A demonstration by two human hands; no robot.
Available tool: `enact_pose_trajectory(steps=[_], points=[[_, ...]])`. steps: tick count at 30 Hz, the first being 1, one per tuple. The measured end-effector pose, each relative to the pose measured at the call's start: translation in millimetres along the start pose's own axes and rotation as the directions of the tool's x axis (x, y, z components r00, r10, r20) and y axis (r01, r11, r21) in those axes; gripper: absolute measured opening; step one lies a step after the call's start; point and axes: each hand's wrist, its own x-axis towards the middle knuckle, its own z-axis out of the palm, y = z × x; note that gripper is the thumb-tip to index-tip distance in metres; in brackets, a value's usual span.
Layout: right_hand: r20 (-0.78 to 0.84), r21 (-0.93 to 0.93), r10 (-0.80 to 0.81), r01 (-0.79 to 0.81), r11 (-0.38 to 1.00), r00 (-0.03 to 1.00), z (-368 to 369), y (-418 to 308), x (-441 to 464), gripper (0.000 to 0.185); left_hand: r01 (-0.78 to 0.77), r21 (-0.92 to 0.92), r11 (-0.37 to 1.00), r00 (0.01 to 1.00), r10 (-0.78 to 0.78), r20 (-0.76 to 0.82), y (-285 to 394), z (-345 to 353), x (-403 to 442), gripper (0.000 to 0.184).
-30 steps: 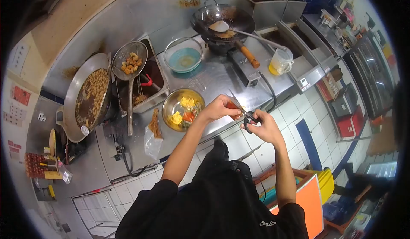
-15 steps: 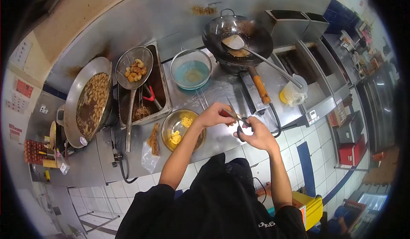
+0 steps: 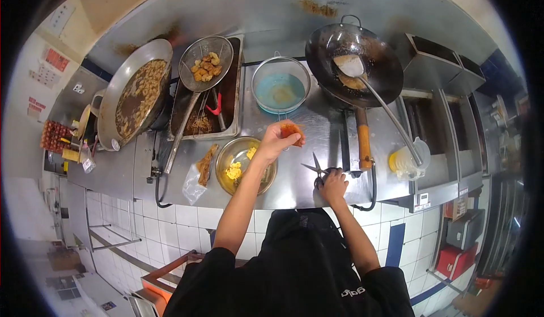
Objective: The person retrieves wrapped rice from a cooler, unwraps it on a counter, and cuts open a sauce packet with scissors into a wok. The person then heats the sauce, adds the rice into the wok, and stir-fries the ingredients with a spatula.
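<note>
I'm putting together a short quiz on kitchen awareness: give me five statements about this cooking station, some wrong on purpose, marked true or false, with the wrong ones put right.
1. The left hand holds a reddish piece. True.
2. The right hand is at the handles of the scissors. True.
3. The blades of the scissors are closed together. False: they stand apart.
4. The head of the turner rests in the metal bowl. False: the turner's head is in the dark wok.
5. Browned pieces of food lie in the skimmer. True.
</note>
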Motion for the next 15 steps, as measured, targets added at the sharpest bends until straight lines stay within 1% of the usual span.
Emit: enact_pose_trajectory(steps=[2, 4, 5, 6, 7, 8, 9, 10, 11, 12, 13, 14, 15], points=[[0.02, -0.007, 0.001, -0.001, 1.0, 1.0, -5, -1, 2, 0.065, -0.062, 0.044, 0.997, 0.998, 0.061, 0.025, 1, 8, 3, 0.008], [0.178, -0.103, -0.063, 0.082, 0.991, 0.982, -4, 2, 8, 0.058, -0.078, 0.067, 0.995, 0.997, 0.078, 0.002, 2, 18, 5, 0.009], [0.379, 0.045, -0.102, 0.092, 0.995, 0.92, -45, -9, 10, 0.053, -0.084, 0.091, 0.992, 0.996, 0.086, -0.013, 4, 24, 5, 0.011], [0.197, 0.227, -0.359, 0.314, 0.922, 0.912, -58, -9, 6, 0.051, -0.089, 0.097, 0.991, 0.996, 0.091, -0.013, 8, 30, 6, 0.011], [-0.181, 0.467, -0.452, 0.481, 0.743, 0.874, -86, -19, -3, 0.052, -0.124, 0.099, 0.987, 0.992, 0.123, 0.025, 12, 36, 5, 0.011], [-0.167, 0.748, -0.426, 0.396, 0.532, 0.889, -127, -34, -11, 0.056, -0.156, 0.098, 0.983, 0.987, 0.15, 0.066, 15, 42, 7, 0.011], [-0.149, 0.931, -0.406, 0.266, 0.249, 0.902, -159, -46, -11, 0.062, -0.154, 0.103, 0.983, 0.986, 0.146, 0.076, 17, 46, 11, 0.011], [-0.156, 0.932, -0.398, 0.268, 0.245, 0.904, -171, -51, -6, 0.062, -0.298, 0.255, 0.92, 0.952, 0.266, 0.154, 19, 49, 16, 0.01], [-0.226, 0.963, -0.373, 0.265, 0.054, 0.9, -180, -53, -1, 0.06, -0.439, 0.385, 0.811, 0.896, 0.367, 0.249, 23, 55, 21, 0.009], [-0.293, 0.955, -0.336, 0.26, -0.14, 0.895, -188, -55, 5, 0.058, -0.443, 0.386, 0.809, 0.894, 0.365, 0.261, 27, 62, 24, 0.009], [-0.328, 0.939, -0.364, 0.258, -0.227, 0.872, -195, -55, 10, 0.047, -0.437, 0.382, 0.814, 0.895, 0.35, 0.277, 34, 72, 24, 0.009], [-0.336, 0.936, -0.356, 0.266, -0.23, 0.872, -199, -50, 15, 0.047, -0.431, 0.378, 0.819, 0.895, 0.336, 0.292, 39, 82, 24, 0.009], [-0.29, 0.952, -0.396, 0.222, -0.21, 0.871, -203, -45, 20, 0.042, -0.435, 0.378, 0.818, 0.893, 0.335, 0.302, 42, 91, 24, 0.009]])
